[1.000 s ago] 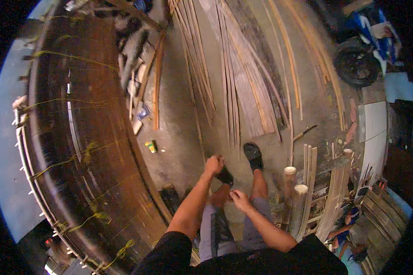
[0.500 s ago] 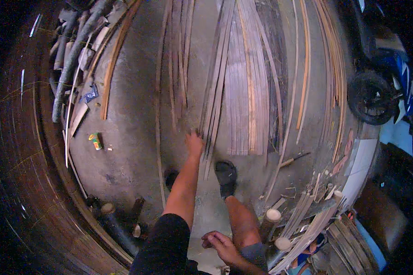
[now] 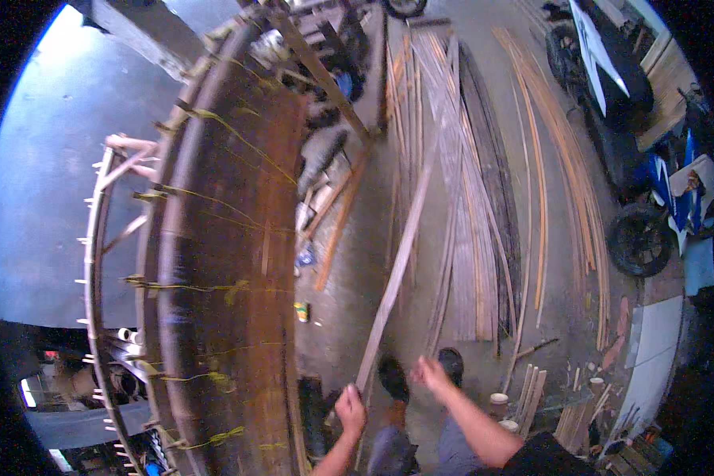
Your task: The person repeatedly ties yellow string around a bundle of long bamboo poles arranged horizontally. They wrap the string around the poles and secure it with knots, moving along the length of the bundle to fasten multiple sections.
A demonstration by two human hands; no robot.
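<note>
A long, flat greyish-brown wooden strip (image 3: 397, 278) slants from the far pile down to my left hand (image 3: 351, 408). My left fingers are closed around its near end, which is raised off the floor. My right hand (image 3: 435, 377) is beside it to the right, in front of my right shoe, its fingers drawn together. Whether they hold anything cannot be made out. Just beyond that hand lie the near ends of several narrow strips (image 3: 443, 305). A broad bundle of similar strips (image 3: 476, 293) lies flat on the floor beyond.
A long dark rack tied with yellow cord (image 3: 214, 270) stands close on my left. Orange-brown strips (image 3: 583, 206) lie at the right, near a motorcycle wheel (image 3: 641, 240). A knife-like tool (image 3: 538, 347) and upright cut bamboo pieces (image 3: 500, 399) are at the near right.
My left hand has come back from the floor strips and now holds one raised strip. My right hand has moved forward from my lap. The view has swung left, showing the rack.
</note>
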